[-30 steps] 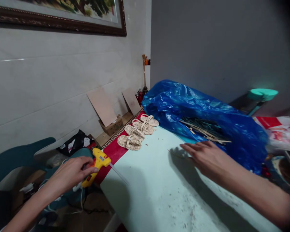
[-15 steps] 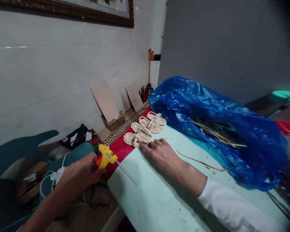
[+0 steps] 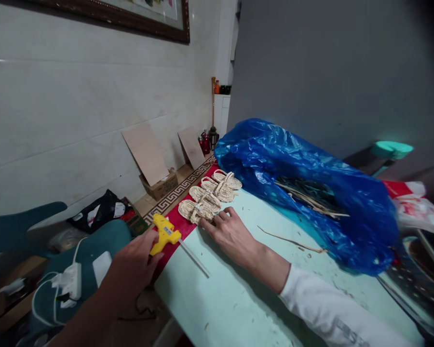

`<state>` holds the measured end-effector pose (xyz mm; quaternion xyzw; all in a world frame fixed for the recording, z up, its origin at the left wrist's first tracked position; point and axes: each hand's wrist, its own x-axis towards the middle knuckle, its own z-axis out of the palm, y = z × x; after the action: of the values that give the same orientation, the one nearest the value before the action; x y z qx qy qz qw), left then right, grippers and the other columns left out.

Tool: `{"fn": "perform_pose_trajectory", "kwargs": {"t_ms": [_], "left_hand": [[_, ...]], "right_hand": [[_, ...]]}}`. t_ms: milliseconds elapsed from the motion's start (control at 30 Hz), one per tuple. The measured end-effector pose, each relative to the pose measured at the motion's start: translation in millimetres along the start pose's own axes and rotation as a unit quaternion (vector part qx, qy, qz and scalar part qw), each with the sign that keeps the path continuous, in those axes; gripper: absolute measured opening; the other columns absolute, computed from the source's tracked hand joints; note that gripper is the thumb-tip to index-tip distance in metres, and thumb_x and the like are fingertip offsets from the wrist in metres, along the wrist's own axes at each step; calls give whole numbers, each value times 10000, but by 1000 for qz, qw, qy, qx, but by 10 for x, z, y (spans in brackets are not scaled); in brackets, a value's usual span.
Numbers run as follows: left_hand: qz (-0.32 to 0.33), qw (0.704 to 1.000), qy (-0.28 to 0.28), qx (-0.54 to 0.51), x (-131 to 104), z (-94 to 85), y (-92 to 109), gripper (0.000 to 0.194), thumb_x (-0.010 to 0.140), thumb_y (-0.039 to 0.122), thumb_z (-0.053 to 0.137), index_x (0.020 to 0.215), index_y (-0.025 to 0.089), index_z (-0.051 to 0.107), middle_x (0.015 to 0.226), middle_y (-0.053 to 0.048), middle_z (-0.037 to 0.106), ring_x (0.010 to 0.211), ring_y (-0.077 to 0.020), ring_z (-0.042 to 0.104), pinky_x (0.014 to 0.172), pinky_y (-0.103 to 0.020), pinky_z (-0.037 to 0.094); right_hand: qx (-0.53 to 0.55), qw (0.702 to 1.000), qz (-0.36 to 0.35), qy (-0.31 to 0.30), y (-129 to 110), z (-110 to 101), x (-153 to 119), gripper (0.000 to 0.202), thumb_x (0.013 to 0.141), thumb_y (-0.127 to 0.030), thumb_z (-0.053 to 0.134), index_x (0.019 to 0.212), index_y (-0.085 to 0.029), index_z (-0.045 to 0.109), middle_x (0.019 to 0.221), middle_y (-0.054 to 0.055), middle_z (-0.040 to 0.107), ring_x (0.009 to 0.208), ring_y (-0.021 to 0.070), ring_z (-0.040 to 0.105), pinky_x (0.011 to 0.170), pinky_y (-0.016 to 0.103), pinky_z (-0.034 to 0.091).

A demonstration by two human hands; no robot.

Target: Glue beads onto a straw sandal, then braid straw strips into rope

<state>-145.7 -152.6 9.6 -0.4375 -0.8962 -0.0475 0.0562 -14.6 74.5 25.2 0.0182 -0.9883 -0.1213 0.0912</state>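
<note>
My left hand (image 3: 139, 258) is wrapped round a yellow glue gun (image 3: 164, 233) with a clear glue stick (image 3: 194, 259) jutting from its back toward the lower right. Several woven straw sandals (image 3: 204, 195) lie in a row on the red cloth and the pale green table sheet. At the nearest sandal (image 3: 191, 210), my right hand (image 3: 229, 231) has its fingers bent against the edge by the strap. Whether those fingertips pinch anything is hidden.
A blue plastic bag (image 3: 311, 183) holding dry stalks lies across the back right. One loose straw strand (image 3: 291, 239) is on the table sheet (image 3: 217, 308). Left of the table, a teal chair (image 3: 108, 241) carries a white power strip (image 3: 71, 284).
The view has swung slightly right. My left hand has brought the glue gun a little nearer the closest sandal; my right hand stays at that sandal.
</note>
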Motion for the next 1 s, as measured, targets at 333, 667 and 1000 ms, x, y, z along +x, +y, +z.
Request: {"fn": "perform_pose_trajectory", "kwargs": {"t_ms": [333,667,1000], "left_hand": [[110,986,123,-8,221,154,72,267,872,320,517,1097,176,522,973,-98,712,911,-239,680,792,-318,507],[61,997,-31,-22,278,45,-11,426,882,425,471,1187,138,549,1149,-129,684,1016,-254,661,823,-320,513],[26,994,-88,-59,318,-468,-26,398,830,494,440,1056,249,657,1039,-57,726,876,-258,692,742,-335,536]], "right_hand": [[19,1000,11,21,-43,18,81,190,924,-126,431,1082,-149,534,804,82,618,769,226,538,717,378,284],[48,999,4,3,-1,-75,-43,293,926,-137,422,1213,-169,472,827,57,614,729,200,541,697,370,292],[73,994,82,-26,147,-550,-888,107,898,-112,448,959,-152,526,821,53,595,743,177,480,697,339,249]]}}
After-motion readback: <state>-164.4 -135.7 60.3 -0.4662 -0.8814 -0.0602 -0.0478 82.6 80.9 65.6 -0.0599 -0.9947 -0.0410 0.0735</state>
